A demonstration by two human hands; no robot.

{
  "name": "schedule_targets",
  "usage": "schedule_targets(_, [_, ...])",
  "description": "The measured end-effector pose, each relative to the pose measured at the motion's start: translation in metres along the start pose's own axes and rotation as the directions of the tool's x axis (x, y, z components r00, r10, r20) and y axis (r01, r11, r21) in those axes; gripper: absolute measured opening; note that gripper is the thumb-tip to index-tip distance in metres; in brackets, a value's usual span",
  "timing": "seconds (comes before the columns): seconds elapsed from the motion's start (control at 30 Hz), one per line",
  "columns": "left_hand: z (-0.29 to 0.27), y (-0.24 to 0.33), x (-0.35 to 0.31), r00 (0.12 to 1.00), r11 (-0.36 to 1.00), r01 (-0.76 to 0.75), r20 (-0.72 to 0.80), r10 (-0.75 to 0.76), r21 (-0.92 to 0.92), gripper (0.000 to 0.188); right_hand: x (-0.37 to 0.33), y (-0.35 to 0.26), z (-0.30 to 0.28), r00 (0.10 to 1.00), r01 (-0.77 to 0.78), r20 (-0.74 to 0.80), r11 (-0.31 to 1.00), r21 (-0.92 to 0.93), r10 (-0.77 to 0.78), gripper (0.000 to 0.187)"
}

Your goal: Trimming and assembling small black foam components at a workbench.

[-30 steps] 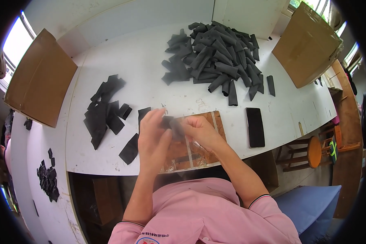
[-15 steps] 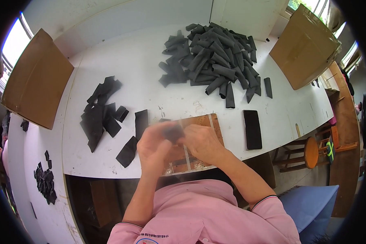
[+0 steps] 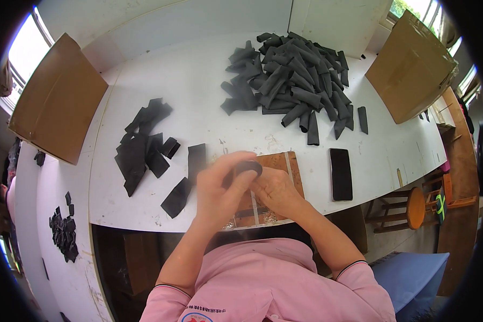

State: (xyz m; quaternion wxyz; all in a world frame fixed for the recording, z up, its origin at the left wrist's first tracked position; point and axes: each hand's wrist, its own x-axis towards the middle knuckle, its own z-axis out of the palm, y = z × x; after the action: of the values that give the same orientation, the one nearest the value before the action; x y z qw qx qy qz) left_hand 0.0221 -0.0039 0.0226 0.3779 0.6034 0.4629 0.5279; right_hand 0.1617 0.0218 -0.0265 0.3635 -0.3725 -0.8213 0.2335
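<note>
My left hand (image 3: 220, 190) is curled round a dark piece of sleeve-like material (image 3: 248, 167), whose rounded black end shows between thumb and fingers. Close against it, my right hand (image 3: 276, 192) is closed with its fingertips at the same piece; those fingertips are partly hidden. Both hands are over a brown wooden board (image 3: 294, 177) with pale strips at the table's near edge. Just left of my left hand lie flat black pieces (image 3: 176, 198), one of them partly behind the hand.
A big heap of dark grey tubes (image 3: 306, 80) covers the far middle. Loose black pieces (image 3: 131, 158) lie to the left. A black phone (image 3: 341, 174) lies right of the board. Cardboard boxes (image 3: 59, 99) stand at both sides. A wooden stool (image 3: 415, 208) is at the right.
My hands have turned the dark piece so its rounded end now shows above my left thumb. The whole view has shifted slightly, with the table things appearing farther right.
</note>
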Motion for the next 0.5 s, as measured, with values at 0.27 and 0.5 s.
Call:
schedule_targets(0.27, [-0.014,-0.008,-0.007,0.983,0.664,-0.057,-0.156,-0.091,-0.746,0.012,0.016,-0.012,-0.018,0.987,0.127,0.115,0.982,-0.142,-0.111,0.025])
schedule_targets(0.5, [-0.017,-0.010,-0.006,0.986,0.685,0.001,-0.113,-0.121,-0.728,0.013,0.009,-0.007,-0.009,0.992,0.114,0.072,0.987,-0.115,-0.106,0.026])
